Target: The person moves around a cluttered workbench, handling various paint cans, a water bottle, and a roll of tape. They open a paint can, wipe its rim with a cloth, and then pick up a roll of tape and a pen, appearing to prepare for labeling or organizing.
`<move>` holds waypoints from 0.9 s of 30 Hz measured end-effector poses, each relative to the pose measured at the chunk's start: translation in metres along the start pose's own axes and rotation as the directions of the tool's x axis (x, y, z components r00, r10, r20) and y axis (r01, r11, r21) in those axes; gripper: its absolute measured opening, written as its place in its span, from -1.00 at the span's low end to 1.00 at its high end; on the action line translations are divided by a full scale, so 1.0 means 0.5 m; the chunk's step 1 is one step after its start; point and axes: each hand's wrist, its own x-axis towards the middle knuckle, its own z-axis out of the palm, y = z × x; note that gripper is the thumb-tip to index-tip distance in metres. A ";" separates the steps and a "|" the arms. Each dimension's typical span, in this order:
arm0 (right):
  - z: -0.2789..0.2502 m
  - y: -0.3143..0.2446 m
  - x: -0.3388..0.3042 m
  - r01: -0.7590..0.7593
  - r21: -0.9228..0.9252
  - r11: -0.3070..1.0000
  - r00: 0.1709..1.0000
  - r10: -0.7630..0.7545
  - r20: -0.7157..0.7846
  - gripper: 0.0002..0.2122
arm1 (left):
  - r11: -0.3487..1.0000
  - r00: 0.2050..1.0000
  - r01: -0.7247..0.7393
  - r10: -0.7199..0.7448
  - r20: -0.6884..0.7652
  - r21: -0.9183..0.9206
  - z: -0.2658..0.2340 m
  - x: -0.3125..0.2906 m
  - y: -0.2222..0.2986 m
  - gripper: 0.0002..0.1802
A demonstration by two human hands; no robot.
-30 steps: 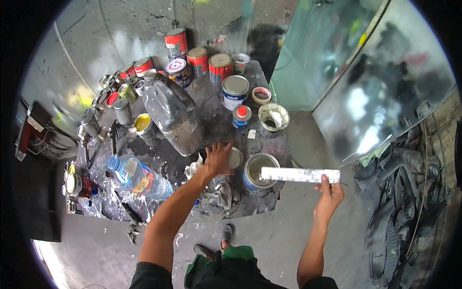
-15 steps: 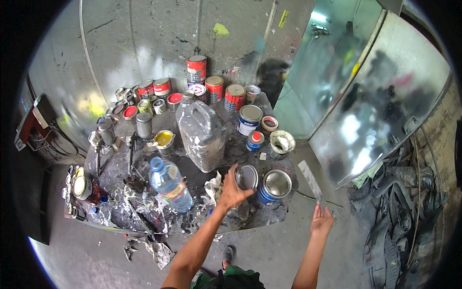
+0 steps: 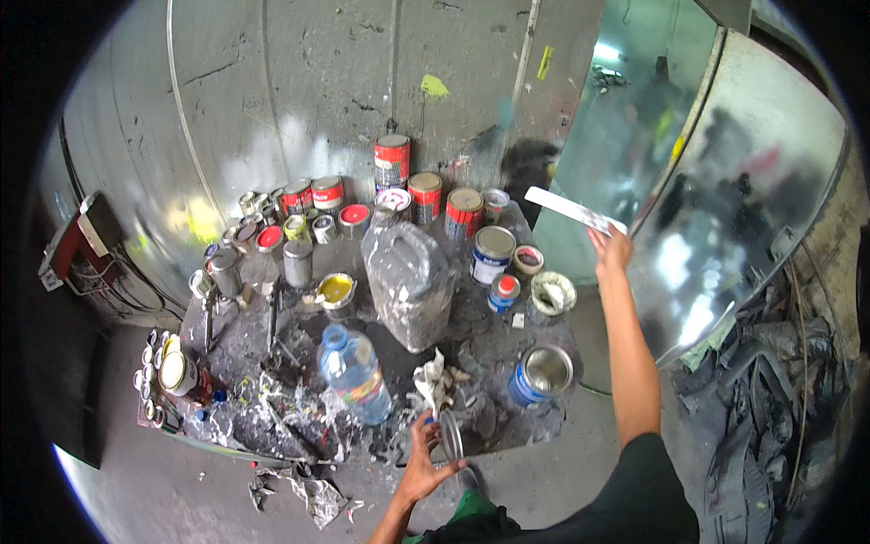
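Observation:
My left hand (image 3: pixel 422 461) is closed on the rim of a round metal can lid (image 3: pixel 452 437), tilted nearly edge-on at the table's near edge. Raised on the right, my right hand (image 3: pixel 613 248) grips one end of a flat pale mixing stick (image 3: pixel 566 208), which points left above the far-right table corner. A blue paint can (image 3: pixel 540 376) stands uncovered at the right, its silvery inside showing. Just beyond my left hand lies a crumpled whitish rag (image 3: pixel 433 381). Left of the rag is a clear plastic bottle (image 3: pixel 355 376) with a blue cap.
A large dirty grey jug (image 3: pixel 410 286) stands mid-table. Around it are an open can of yellow paint (image 3: pixel 336 290), a red-capped blue tin (image 3: pixel 504 294) and a paint-smeared tub (image 3: pixel 553 292). Several red cans (image 3: pixel 391 163) line the back. A spattered panel (image 3: pixel 752 190) leans at right.
My right hand has risen and swung the mixing stick from beside the table to above its far-right side. My left hand has drawn the lid nearer to me, away from the blue can, and tilted it.

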 end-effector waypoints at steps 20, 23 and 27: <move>0.260 0.427 0.447 0.389 -0.834 0.390 0.920 -0.123 0.371 -0.70 | 0.979 0.929 0.058 -0.125 -0.350 -0.197 0.096 0.071 -0.108 0.34; 0.234 0.408 0.458 0.345 -0.852 0.395 0.939 -0.136 0.317 -0.64 | 0.973 0.924 0.134 -0.191 -0.332 -0.186 0.089 0.070 -0.136 0.32; 0.151 0.326 0.425 0.382 -0.709 0.593 0.908 -0.099 0.407 -0.57 | 0.944 0.921 -0.046 -0.087 -0.379 -0.327 0.130 0.181 -0.010 0.37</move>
